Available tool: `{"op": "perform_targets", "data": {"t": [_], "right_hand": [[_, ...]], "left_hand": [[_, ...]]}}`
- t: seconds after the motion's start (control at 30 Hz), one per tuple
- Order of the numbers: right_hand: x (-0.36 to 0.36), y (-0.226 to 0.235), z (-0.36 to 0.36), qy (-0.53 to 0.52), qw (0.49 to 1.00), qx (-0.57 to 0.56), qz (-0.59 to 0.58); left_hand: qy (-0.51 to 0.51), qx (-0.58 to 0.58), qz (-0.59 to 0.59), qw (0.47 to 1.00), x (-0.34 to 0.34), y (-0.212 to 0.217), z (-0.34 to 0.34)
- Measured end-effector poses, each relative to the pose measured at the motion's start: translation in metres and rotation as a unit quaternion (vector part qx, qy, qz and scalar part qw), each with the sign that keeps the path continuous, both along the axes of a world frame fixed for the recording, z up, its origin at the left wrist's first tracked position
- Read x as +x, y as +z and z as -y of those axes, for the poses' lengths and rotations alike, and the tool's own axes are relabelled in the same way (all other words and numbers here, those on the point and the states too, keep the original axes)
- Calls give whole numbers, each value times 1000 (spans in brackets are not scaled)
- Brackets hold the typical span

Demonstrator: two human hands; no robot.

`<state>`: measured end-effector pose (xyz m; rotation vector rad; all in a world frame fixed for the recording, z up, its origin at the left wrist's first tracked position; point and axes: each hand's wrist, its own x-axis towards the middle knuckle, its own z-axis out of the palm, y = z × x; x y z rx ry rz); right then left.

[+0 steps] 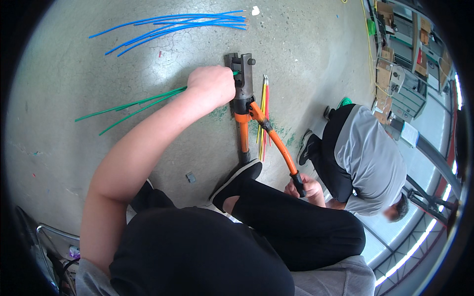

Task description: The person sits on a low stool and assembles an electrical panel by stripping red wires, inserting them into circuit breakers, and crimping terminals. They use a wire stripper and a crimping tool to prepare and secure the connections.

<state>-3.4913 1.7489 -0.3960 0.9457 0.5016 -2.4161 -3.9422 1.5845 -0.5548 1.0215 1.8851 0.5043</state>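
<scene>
**Two hands on a crimping tool on a workshop floor**

We look down on a concrete floor [306, 44] where we sit with legs in black trousers, one black shoe [237, 180] planted on the lower orange handle [243, 130] of a hydraulic crimping tool [243, 93]. Our left hand [212, 85] is closed in a fist around the ends of a bundle of green wires [133, 104], pressing them into the side of the tool's grey metal head [241, 69]; a short green tip shows between fist and head. The rest of the green wires trail away to the left across the floor. Our right hand [307, 190] is clamped on the black grip at the end of the tool's upper orange lever [276, 140], which slants up from the head toward our knee.

Just beside the tool, on its right, lies a thin bundle of yellow and red wires [264, 116], partly under the lever. Well apart, near the top of the view, a sheaf of blue wires [173, 24] fans out on the floor. A small grey piece [190, 177] rests near the shoe.

To the right another person in a grey shirt [375, 158] and black trousers crouches, back to us. Behind them stand racks with cardboard boxes [385, 74]
</scene>
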Motion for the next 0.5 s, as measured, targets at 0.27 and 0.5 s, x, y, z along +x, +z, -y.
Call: {"op": "perform_targets", "data": {"t": [0.27,0.5], "right_hand": [[6,2,-2,134,980,120,88],[10,-3,-3,211,957,105,170]], "left_hand": [[-1,-11,-3,1000,1,0,-2],[0,-17,-16,1000,3,0,-5]]}}
